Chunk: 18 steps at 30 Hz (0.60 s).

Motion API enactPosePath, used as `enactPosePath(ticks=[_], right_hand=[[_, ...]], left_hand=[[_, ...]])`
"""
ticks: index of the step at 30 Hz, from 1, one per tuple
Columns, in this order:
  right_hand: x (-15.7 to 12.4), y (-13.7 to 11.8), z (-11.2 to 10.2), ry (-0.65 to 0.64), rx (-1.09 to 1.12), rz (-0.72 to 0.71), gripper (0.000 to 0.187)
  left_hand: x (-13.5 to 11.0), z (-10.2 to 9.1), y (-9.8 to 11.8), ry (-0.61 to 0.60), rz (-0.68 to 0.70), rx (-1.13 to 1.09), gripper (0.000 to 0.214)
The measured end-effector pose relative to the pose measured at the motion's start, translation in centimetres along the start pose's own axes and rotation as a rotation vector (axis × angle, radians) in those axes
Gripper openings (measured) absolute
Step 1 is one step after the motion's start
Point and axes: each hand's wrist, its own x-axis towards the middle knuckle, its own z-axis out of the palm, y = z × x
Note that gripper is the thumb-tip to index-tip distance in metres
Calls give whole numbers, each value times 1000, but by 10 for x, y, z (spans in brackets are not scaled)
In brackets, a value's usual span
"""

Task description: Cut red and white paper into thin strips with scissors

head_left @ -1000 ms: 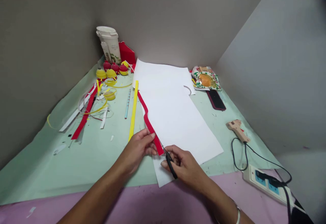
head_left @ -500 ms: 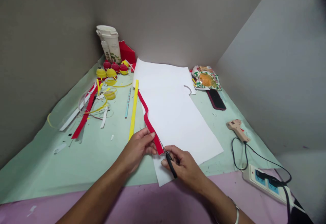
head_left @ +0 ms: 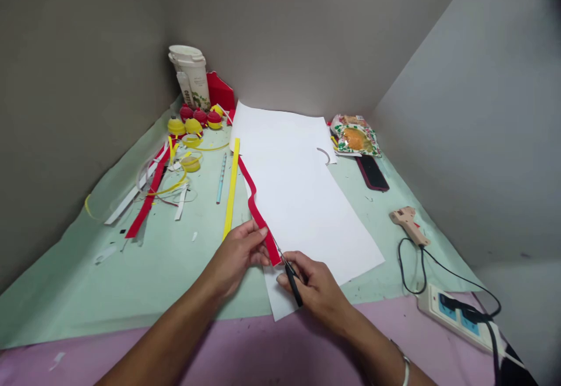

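Note:
My left hand [head_left: 244, 251] pinches a red strip [head_left: 259, 215] close to its near end, thumb on top. The strip bends in a wavy line up to the left edge of a large white sheet [head_left: 302, 199]. Black-handled scissors [head_left: 293, 283] are in my right hand [head_left: 316, 285], their blades lying along the right edge of the strip's near end. Whether the blades are apart is too small to tell. Beyond my left hand lies a straight yellow strip [head_left: 232, 190], with a light blue pencil [head_left: 221, 178] beside it.
At left are red, yellow and white strips [head_left: 146, 207] and several red and yellow round ornaments [head_left: 193, 123] before a white bucket [head_left: 190, 79]. At right sit a packet [head_left: 357, 137], a phone [head_left: 372, 172], a glue gun [head_left: 409, 225] and a power strip [head_left: 453, 316] with cords.
The view has shifted very slightly. Both hands, the red strip and the scissors hold nearly the same position.

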Motion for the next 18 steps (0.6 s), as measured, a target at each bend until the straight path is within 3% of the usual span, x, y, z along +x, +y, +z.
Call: enactPosePath(ticks=[18], right_hand=[[1,-2,0,-6,36,44,21]], left_hand=[[1,2,-2,-2,-24,5,24]])
